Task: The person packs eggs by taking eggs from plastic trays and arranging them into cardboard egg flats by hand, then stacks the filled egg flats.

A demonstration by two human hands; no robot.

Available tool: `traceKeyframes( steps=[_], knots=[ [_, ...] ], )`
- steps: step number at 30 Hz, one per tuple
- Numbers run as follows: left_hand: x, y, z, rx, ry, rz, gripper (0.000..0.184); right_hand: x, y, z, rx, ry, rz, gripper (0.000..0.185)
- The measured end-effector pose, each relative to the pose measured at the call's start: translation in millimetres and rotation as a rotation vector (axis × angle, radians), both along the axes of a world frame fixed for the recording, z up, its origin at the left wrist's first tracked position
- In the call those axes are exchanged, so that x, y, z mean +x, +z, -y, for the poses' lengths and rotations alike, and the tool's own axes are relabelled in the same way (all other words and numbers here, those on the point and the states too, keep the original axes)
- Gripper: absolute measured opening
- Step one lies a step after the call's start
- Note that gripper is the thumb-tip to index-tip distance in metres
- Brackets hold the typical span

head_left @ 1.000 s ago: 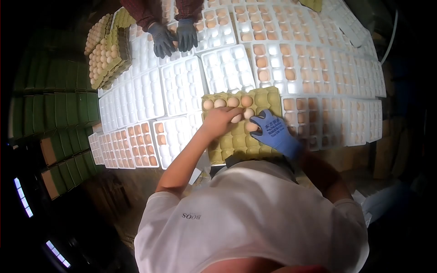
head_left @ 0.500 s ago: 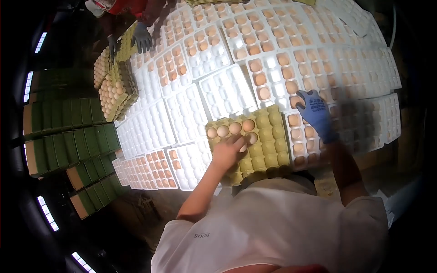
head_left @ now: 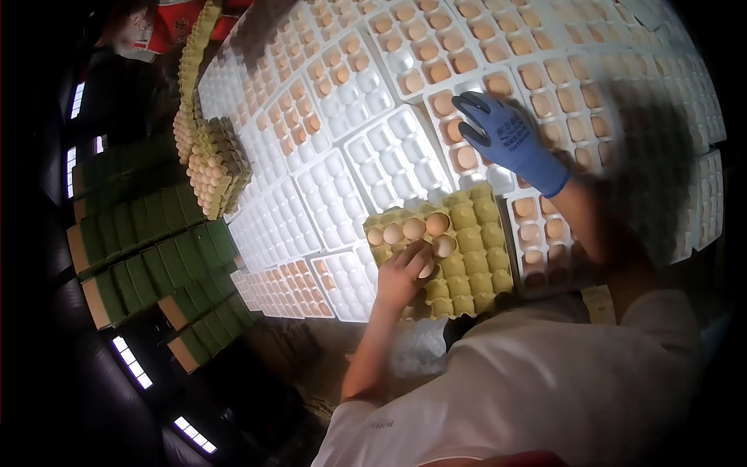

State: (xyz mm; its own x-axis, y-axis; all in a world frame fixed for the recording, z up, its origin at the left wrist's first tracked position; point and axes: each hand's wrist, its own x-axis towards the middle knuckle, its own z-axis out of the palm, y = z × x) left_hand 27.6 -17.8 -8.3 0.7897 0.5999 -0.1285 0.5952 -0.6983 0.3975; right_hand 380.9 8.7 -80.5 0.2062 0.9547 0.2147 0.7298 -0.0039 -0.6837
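My bare left hand (head_left: 403, 279) rests over a yellow-green pulp egg tray (head_left: 478, 253), its fingers curled round an egg (head_left: 426, 269). Several more eggs sit in the tray's cups nearby, one of them an egg (head_left: 437, 224) in the back row. My right hand (head_left: 510, 142), in a blue glove with dark fingertips, reaches over a white egg tray (head_left: 502, 180). Its thumb and fingers are spread near a brown egg (head_left: 454, 130) lying in a pocket. Part of that tray is hidden beneath the glove.
White trays cover the table, some holding brown eggs, others like the tray (head_left: 393, 156) with bare pockets. Stacked pulp trays of eggs (head_left: 214, 175) stand at the far left. Green-and-tan stacks (head_left: 140, 265) lie beyond. A person in red (head_left: 175, 27) is at the upper left.
My right hand has moved left and farther across the white trays. My left hand stays at the pulp tray. The view has shifted, and the other person's gloved hands no longer show clearly.
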Motion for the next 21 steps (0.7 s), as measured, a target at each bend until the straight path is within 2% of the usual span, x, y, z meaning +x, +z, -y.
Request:
traceKeyframes(
  steps=[3,6,9,11,13,14,16,17,18,21],
  knots=[
    [-10.5,-1.9,4.6,-0.045,0.128,0.061,0.041,2.8,-11.1,-3.3,0.081,0.132,0.203,0.04],
    [-1.4,-10.1,8.0,-0.178,0.512,0.34,0.036,15.9,0.6,33.8,0.201,0.048,0.193,0.042],
    [89.8,-1.5,-33.0,-0.287,0.624,0.576,0.045,37.1,8.6,89.3,0.086,-0.173,0.06,0.043],
    [160.0,-7.6,-66.9,-0.244,0.561,0.597,0.044,45.3,2.8,128.0,0.038,-0.291,-0.08,0.042],
    [215.1,-46.2,-102.4,-0.624,0.571,0.8,0.045,47.0,3.7,161.3,-0.021,-0.332,-0.188,0.04],
    [236.9,-64.4,-117.8,-0.528,0.511,0.771,0.043,46.9,6.7,177.0,-0.051,-0.358,-0.24,0.04],
    [262.9,-69.7,-122.4,-0.381,0.484,0.651,0.039,43.8,24.8,203.5,-0.076,-0.356,-0.12,0.038],
    [268.2,-60.7,-124.6,-0.324,0.52,0.559,0.038,41.9,34.1,213.4,-0.091,-0.344,-0.063,0.037],
    [268.5,-58.7,-128.0,-0.316,0.523,0.595,0.037,39.7,41.4,218.7,-0.134,-0.373,-0.086,0.037],
    [261.3,-46.6,-128.3,-0.188,0.525,0.406,0.039,25.9,40.0,218.7,-0.136,-0.289,-0.147,0.038]
  ],
)
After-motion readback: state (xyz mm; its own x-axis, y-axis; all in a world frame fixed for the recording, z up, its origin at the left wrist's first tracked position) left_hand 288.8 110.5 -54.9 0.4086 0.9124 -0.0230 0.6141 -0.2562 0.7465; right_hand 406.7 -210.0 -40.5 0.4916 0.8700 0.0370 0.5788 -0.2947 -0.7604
